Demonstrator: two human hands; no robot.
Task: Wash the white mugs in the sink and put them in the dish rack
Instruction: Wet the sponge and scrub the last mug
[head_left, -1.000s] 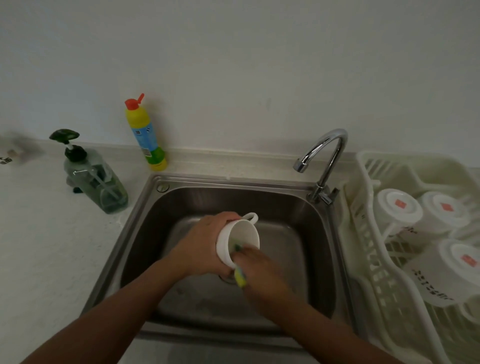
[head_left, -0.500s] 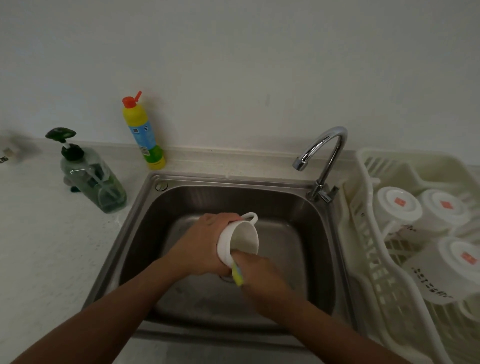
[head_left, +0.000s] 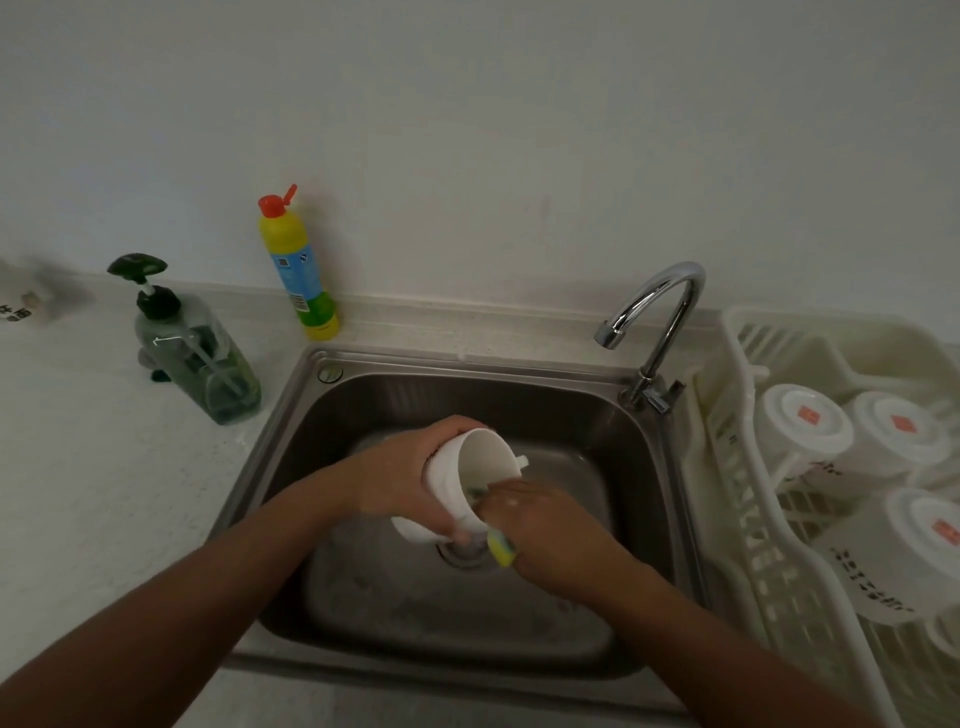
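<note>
Now my left hand (head_left: 405, 483) grips the white mug (head_left: 448, 486) on its side, mouth facing right toward my right hand (head_left: 550, 525), whose curled fingers push the sponge (head_left: 502, 554) inside.

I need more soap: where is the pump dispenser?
In the head view the pump dispenser stands on the counter left of the sink, near the yellow bottle.
</note>
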